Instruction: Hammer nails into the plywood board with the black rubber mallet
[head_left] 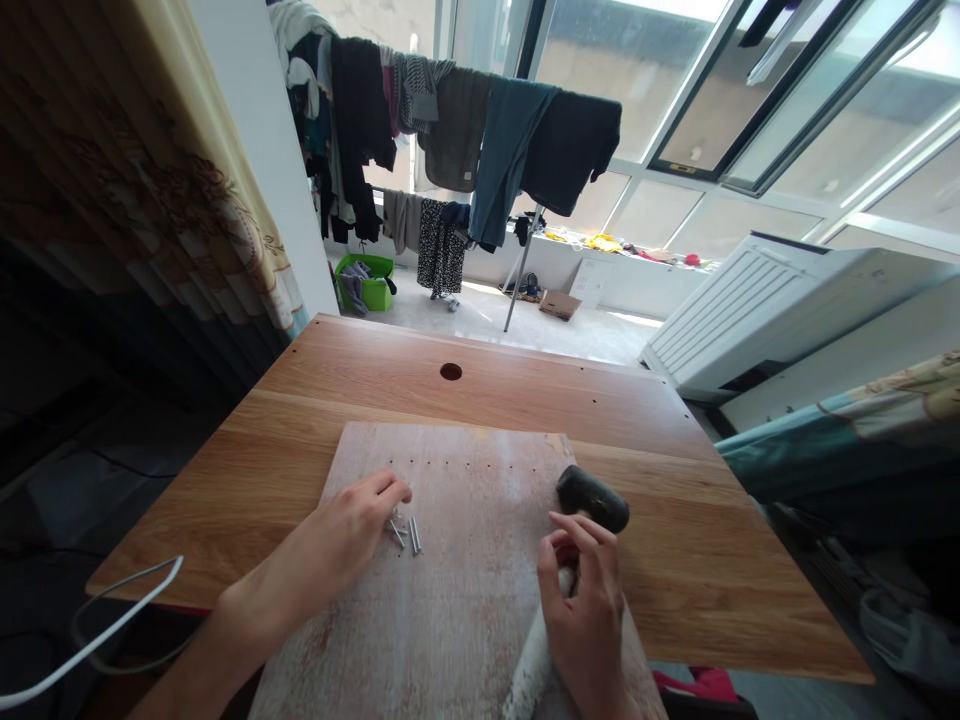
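White cable (112, 636) curves in front of the wooden counter's (247, 450) left corner. The left hand (367, 505), fingers bunched, is beside loose nails (415, 536) on the worn board (450, 610); any pinch is hidden. Rightward, the right hand (585, 590) curves loosely about the black-headed mallet (592, 498); its grip is unclear.

On my feed a wooden table (645, 430) spans the middle of the frame, with a round hole (451, 372) just above centre. I see a worn board (450, 600) lying on it, lower centre, bearing loose nails (415, 536) left of centre and a mallet (592, 498) right of centre, its head at the board's right edge.
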